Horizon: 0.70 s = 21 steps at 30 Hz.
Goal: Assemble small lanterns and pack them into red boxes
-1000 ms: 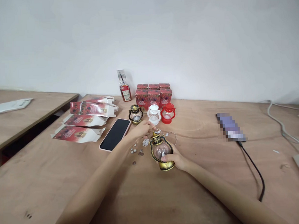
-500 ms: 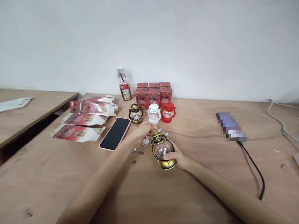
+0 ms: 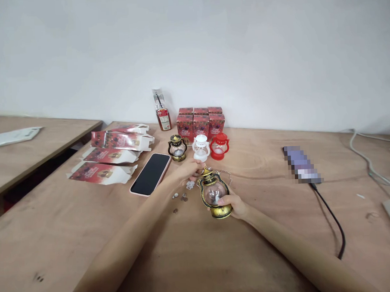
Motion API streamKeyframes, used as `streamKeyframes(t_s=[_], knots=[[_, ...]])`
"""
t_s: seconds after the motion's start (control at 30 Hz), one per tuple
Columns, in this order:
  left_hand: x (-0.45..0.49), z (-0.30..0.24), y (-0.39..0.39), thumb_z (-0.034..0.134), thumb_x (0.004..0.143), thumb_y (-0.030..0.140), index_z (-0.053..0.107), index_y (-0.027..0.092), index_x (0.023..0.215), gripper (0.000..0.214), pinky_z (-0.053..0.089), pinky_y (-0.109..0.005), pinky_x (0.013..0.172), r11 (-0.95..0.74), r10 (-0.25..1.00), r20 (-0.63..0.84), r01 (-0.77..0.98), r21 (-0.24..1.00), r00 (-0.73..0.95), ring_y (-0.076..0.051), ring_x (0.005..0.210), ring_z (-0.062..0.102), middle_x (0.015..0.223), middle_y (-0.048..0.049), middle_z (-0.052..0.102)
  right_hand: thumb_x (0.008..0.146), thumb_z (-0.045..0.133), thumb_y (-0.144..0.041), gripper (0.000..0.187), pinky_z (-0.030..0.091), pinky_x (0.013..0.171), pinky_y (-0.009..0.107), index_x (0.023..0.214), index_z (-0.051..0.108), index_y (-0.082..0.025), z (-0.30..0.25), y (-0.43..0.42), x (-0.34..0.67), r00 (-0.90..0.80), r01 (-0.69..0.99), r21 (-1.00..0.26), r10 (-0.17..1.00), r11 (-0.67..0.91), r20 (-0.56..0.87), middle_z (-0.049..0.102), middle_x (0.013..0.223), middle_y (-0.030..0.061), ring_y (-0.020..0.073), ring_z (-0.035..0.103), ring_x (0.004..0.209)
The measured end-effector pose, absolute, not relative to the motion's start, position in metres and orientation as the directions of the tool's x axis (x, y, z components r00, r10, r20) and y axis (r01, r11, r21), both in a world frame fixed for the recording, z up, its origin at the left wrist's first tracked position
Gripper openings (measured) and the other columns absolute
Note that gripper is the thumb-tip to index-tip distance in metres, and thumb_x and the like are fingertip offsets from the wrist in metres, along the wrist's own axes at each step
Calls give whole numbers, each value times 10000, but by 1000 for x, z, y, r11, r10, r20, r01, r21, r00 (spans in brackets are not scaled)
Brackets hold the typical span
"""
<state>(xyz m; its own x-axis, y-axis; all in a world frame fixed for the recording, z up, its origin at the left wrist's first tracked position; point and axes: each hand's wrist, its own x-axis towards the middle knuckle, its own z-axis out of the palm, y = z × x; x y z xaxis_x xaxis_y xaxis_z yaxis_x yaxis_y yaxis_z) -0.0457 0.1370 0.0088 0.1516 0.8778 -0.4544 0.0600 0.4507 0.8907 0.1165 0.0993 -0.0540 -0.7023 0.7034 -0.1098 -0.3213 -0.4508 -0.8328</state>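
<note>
My right hand (image 3: 238, 205) is wrapped round the base and globe of a gold lantern (image 3: 221, 212), its thumb across the clear globe. The lantern leans slightly, its black-and-gold side frame facing me. At its peaked top, my left hand (image 3: 191, 168) has its fingers pinched together; what they grip is hidden. Just behind stand a bronze lantern (image 3: 177, 152), a white lantern (image 3: 201, 154) and a red lantern (image 3: 219, 152), all upright. Thin bent wires (image 3: 227, 175) lie partly behind the held lantern. Small white pieces (image 3: 190, 185) and button cells (image 3: 183, 197) are scattered under my left wrist.
Red printed boxes (image 3: 200, 127) stand by the wall, beside a bottle (image 3: 163, 118) of brown liquid. Opened flat boxes (image 3: 101, 173) lie on the left, near a dark-screened phone (image 3: 151, 174). A second phone (image 3: 302, 165) with a black cable (image 3: 334, 219) lies at right.
The gold lantern and my right hand have shifted slightly right and up. My left hand stays by its top with fingers still pinched.
</note>
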Motion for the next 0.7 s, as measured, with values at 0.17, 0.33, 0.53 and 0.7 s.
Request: streamKeyframes(t_s=[0.17, 0.33, 0.53, 0.7], knots=[[-43, 16, 133, 563, 700, 110, 439, 146, 616, 155, 94, -123, 351, 448, 873, -444, 31, 894, 203, -10, 371, 164, 458, 99, 281, 431, 645, -174, 420, 476, 517, 266, 849, 602, -165, -54, 104, 121, -772, -286, -815, 625, -504, -116, 657, 657, 1, 139, 574, 543], [-39, 11, 132, 529, 666, 86, 441, 149, 604, 124, 99, -131, 346, 439, 882, -438, 32, 898, 177, -21, 368, 197, 456, 89, 308, 479, 663, -206, 483, 514, 551, 312, 955, 596, -167, -60, 106, 124, -739, -291, -821, 660, -492, -134, 681, 754, 36, 160, 595, 588], [-27, -16, 133, 431, 704, 98, 416, 156, 586, 132, 163, -146, 350, 397, 916, -397, 24, 918, 54, -43, 370, 293, 481, 64, 372, 551, 635, -237, 387, 521, 551, 299, 928, 594, -165, -59, 104, 123, -712, -299, -855, 696, -423, -96, 671, 745, 40, 158, 598, 599], [-28, -25, 135, 464, 731, 122, 497, 139, 626, 111, 298, -163, 412, 332, 942, -335, 68, 941, 33, -61, 412, 394, 513, 42, 464, 555, 633, -232, 428, 520, 541, 287, 976, 591, -166, -59, 103, 123, -717, -307, -853, 692, -422, -84, 671, 744, 32, 145, 589, 579]])
